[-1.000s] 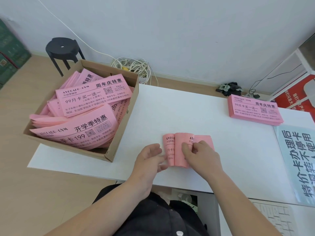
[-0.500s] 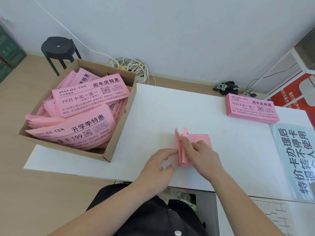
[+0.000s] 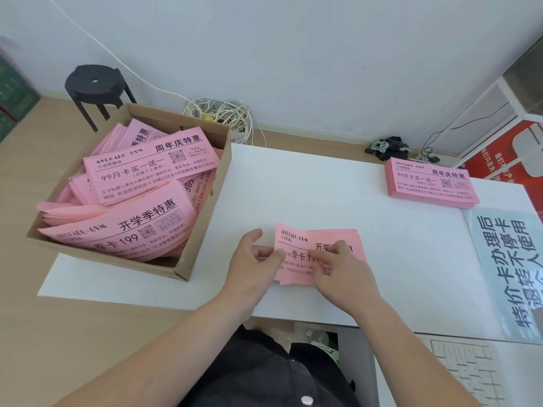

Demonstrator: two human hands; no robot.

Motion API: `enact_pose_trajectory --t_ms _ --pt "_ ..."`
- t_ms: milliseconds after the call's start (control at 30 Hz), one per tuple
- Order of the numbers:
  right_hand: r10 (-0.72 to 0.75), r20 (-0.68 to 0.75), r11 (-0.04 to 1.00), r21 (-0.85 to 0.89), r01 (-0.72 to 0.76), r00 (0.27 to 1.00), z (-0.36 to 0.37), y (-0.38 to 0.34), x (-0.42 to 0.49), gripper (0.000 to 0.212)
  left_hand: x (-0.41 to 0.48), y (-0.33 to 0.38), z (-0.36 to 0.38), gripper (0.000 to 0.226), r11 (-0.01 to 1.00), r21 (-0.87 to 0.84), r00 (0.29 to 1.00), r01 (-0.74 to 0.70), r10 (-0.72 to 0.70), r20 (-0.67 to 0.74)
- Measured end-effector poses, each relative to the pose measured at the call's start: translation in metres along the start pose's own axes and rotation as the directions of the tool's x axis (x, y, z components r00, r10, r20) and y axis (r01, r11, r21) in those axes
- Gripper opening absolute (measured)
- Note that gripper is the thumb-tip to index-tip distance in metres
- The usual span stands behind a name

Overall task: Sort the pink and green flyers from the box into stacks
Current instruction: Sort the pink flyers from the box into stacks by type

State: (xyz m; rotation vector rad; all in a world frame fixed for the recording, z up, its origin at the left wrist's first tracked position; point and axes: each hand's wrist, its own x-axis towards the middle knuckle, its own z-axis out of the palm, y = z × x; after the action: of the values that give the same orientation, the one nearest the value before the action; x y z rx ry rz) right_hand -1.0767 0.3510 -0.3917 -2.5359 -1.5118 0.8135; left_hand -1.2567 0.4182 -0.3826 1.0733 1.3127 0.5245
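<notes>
A small pile of pink flyers (image 3: 296,242) lies on the white table (image 3: 293,186) in front of me, printed side up. My left hand (image 3: 252,259) pinches the left edge of the top flyer. My right hand (image 3: 340,268) rests on the pile with bent fingers pressing the paper, hiding its right half. A cardboard box (image 3: 202,230) at the table's left end holds many loose pink flyers (image 3: 147,171). A neat stack of pink flyers (image 3: 430,183) sits at the far right. No green flyer is in view.
A pale blue printed sheet (image 3: 505,259) lies along the table's right edge. A black stool (image 3: 94,86) and a tangle of white cables (image 3: 220,116) stand on the floor behind the box. A keyboard (image 3: 470,374) shows at bottom right.
The top flyer was folded and standing on edge; now it lies unfolded and flat on the pile, text up. My left hand moved onto its left edge.
</notes>
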Motion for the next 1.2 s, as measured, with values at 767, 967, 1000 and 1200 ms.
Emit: enact_pose_trajectory --t_ms 767,967,1000,1200 --pt "-0.085 -0.394 0.989 0.076 0.124 0.915 -0.031 0.028 -0.006 0.034 0.022 0.004 -0.029 0.052 0.788 0.347 0.861 -0.509 0.466 0.204" --pt "0.081 -0.488 0.896 0.418 0.152 0.869 -0.029 0.035 0.003 0.034 0.03 0.012 -0.028 0.032 0.643 0.475 0.791 -0.601 0.566 0.233" --pt "0.132 -0.451 0.857 0.5 0.128 0.883 -0.03 0.037 0.004 0.034 0.031 0.014 -0.027 0.032 0.635 0.488 0.791 -0.599 0.565 0.235" --pt "0.209 -0.389 0.771 0.63 0.094 0.897 -0.028 0.031 0.003 0.034 0.029 0.019 -0.018 0.035 0.639 0.45 0.776 -0.624 0.574 0.26"
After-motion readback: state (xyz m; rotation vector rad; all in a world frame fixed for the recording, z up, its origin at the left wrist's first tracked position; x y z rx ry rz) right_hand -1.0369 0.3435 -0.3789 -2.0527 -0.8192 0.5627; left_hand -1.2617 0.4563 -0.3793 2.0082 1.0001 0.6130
